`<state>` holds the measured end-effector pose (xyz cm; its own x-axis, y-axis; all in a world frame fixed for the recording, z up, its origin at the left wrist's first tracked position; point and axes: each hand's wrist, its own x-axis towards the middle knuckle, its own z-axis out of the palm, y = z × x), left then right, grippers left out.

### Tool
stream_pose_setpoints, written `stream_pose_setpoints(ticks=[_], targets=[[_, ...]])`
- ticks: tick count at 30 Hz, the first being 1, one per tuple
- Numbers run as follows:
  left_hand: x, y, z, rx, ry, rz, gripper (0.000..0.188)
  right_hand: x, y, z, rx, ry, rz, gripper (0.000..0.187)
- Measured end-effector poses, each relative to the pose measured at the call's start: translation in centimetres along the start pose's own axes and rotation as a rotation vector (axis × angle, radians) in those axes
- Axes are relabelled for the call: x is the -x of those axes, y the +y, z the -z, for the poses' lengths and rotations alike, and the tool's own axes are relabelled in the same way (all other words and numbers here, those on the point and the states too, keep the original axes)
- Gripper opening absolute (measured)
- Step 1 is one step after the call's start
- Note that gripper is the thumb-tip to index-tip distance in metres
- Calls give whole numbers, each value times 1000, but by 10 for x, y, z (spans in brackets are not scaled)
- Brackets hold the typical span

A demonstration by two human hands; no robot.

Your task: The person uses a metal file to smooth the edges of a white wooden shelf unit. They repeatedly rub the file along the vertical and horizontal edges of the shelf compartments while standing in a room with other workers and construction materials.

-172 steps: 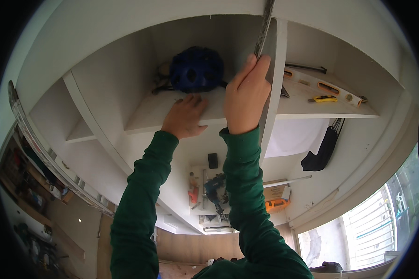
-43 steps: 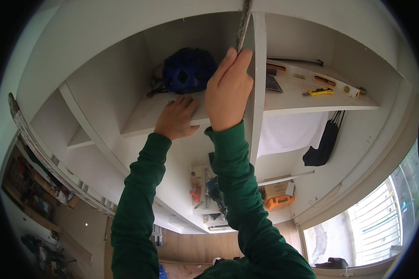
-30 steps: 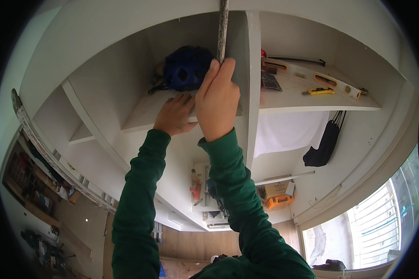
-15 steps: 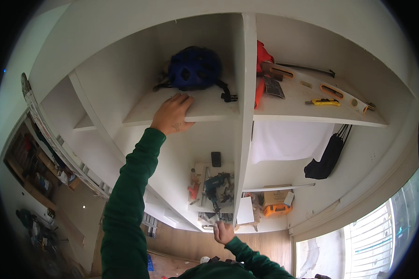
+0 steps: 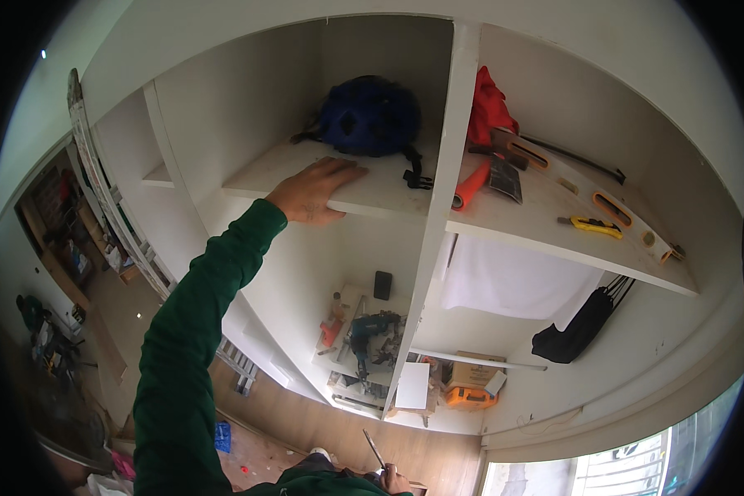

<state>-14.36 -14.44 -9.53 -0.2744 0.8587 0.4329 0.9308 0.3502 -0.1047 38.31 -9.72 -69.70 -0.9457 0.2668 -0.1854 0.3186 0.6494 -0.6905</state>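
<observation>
At lower edge, thin strip (image 5: 374,450) tilted, lower end closed in right hand (image 5: 396,482) near person's body. Left hand (image 5: 316,192) loose, fingers resting on shelf (image 5: 393,195), thumb by its front edge, holding no separate thing that shows. Helmet (image 5: 370,117) just behind; past divider (image 5: 461,74), knife (image 5: 597,227) and level (image 5: 587,193). Strip gripped, apart from 2 upper shelves; what is done or left, cannot tell. Strip's base hidden by fist, right forearm cut off; small items around drill (image 5: 372,325) hard to make out.
</observation>
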Motion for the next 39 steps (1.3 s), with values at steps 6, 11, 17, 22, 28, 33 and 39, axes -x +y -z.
stream_pose_setpoints(ticks=[6,11,17,22,28,33,39], targets=[[-3,-3,0,-13,29,-42,77,-34,-37,13,-94,54,115,36],[-2,-6,-5,10,96,-73,77,-42,-54,36,-80,116,183,32],[0,-7,-9,36,144,-78,74,-70,-122,75,-95,294,263,30],[0,-9,-9,14,177,-99,67,-127,-234,162,-115,510,494,51],[11,-11,-2,15,160,-86,56,-161,-404,301,-155,865,748,26],[61,-64,15,-179,290,-157,55,-193,-512,383,-384,1076,802,39],[80,-117,8,-232,333,-68,58,-241,-584,430,-402,1250,872,33]])
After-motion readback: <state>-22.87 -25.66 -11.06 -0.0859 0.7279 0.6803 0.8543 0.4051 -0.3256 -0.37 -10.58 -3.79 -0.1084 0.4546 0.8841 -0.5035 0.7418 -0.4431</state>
